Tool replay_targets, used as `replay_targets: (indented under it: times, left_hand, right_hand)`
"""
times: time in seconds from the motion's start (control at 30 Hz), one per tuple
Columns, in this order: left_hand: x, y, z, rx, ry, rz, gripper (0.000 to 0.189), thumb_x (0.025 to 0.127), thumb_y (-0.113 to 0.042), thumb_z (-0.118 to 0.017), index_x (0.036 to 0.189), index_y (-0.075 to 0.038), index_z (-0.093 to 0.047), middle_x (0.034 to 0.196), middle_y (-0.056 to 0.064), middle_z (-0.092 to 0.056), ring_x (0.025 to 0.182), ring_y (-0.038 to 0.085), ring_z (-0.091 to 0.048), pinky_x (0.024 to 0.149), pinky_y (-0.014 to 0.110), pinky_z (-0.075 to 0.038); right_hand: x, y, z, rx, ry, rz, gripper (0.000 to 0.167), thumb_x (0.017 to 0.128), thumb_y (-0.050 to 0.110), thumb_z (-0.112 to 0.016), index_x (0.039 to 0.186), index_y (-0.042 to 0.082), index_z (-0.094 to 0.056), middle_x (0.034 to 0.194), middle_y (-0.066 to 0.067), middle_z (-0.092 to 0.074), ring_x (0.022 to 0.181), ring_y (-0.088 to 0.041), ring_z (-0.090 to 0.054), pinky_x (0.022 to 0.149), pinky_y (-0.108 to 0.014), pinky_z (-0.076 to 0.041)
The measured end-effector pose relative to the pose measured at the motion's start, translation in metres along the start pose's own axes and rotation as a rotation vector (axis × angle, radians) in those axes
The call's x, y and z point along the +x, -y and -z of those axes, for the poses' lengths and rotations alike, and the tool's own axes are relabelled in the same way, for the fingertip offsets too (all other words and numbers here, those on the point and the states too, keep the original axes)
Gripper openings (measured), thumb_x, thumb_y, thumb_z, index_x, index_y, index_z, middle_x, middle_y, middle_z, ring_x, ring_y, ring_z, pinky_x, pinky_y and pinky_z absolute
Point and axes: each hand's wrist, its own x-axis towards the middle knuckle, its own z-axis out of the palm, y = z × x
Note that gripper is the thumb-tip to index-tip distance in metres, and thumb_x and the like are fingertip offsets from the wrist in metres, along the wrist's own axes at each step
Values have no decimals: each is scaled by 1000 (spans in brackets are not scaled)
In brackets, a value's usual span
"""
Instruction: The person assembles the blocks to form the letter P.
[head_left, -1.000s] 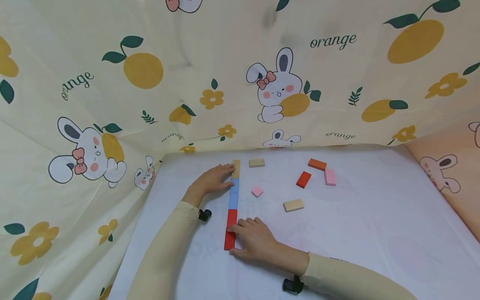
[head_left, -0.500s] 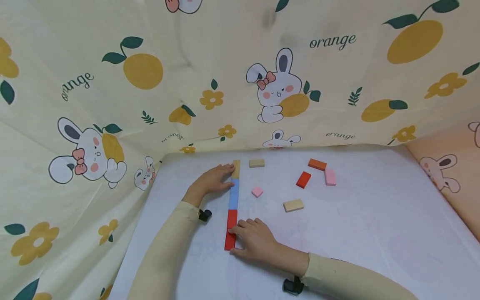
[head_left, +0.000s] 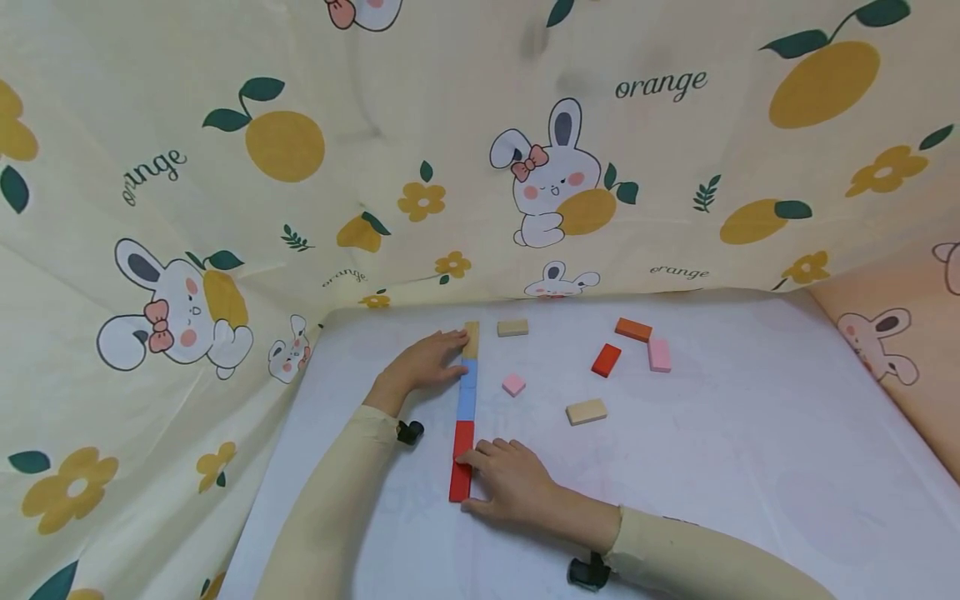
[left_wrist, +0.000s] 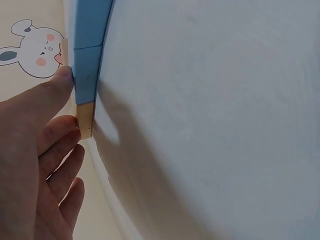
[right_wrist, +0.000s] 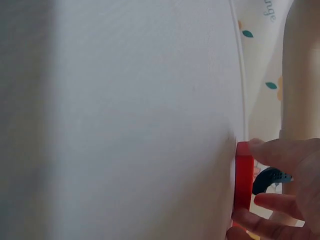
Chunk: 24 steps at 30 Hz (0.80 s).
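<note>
A straight row of blocks runs away from me at the left of the table in the head view: red blocks (head_left: 461, 479) nearest, blue blocks (head_left: 467, 403) in the middle, a tan block (head_left: 472, 338) at the far end. My left hand (head_left: 426, 360) is beside the far part, its thumb touching a blue block (left_wrist: 86, 75) and its fingers loosely bent at the tan block (left_wrist: 85, 120). At the near end my right hand (head_left: 517, 482) pinches the nearest red block (right_wrist: 244, 182), thumb at its end and index finger across it.
Right of the row lie a pink cube (head_left: 513, 384) and two pale wooden blocks, one farther back (head_left: 513, 328) and one nearer (head_left: 587, 412). A red block (head_left: 606, 360), an orange block (head_left: 633, 330) and a pink block (head_left: 660, 355) lie farther right. A printed cloth (head_left: 420, 100) hangs behind.
</note>
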Motion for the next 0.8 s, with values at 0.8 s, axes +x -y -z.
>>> replay_targets:
  times: [0.8]
  left_hand:
    - [39, -32, 7, 63, -185, 61, 50, 106, -41, -70, 150, -18, -63, 151, 5, -62, 139, 27, -58, 118, 47, -48]
  right_hand:
    - [-38, -63, 39, 284, -214, -13, 42, 95, 29, -84, 133, 16, -72, 118, 3, -75, 105, -16, -66, 90, -34, -60]
